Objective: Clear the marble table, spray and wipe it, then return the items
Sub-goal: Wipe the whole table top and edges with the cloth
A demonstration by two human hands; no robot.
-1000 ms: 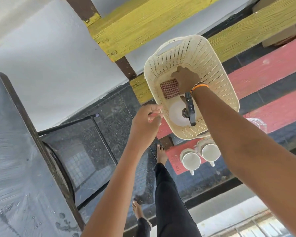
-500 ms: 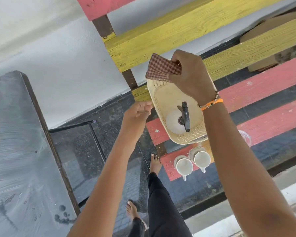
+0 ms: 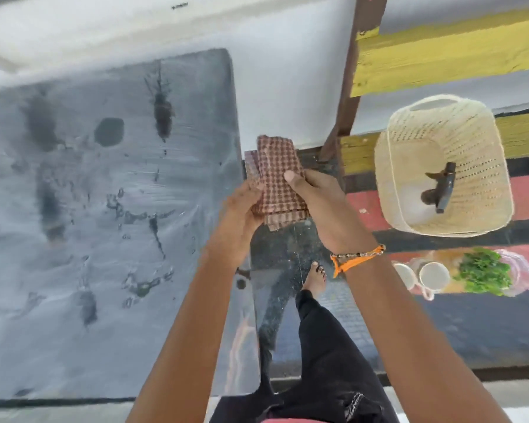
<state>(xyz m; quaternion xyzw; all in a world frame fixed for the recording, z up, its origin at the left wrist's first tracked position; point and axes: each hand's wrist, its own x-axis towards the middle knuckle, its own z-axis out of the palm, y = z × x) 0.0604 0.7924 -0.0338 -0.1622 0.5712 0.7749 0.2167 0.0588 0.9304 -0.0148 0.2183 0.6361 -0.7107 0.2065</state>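
A folded red-and-white checked cloth [image 3: 277, 175] is held between both hands just off the right edge of the marble table [image 3: 104, 215]. My left hand [image 3: 239, 215] grips its lower left side. My right hand [image 3: 321, 206] presses on it from the right, thumb on top. The dark grey tabletop is wet, with spray droplets and darker patches. A cream plastic basket [image 3: 471, 129] stands on the striped bench at the right, holding a white spray bottle with a dark trigger head [image 3: 440, 190].
On the red, yellow and black striped bench [image 3: 440, 59], below the basket, stand two white cups [image 3: 434, 274] and a clear pot with a green plant [image 3: 483, 271]. My legs and bare foot [image 3: 316, 277] are on the dark floor between table and bench.
My right hand lifted the checked cloth out of the basket and carried it left toward the table. My left hand came up and took hold of it too. The view swung left onto the tabletop.
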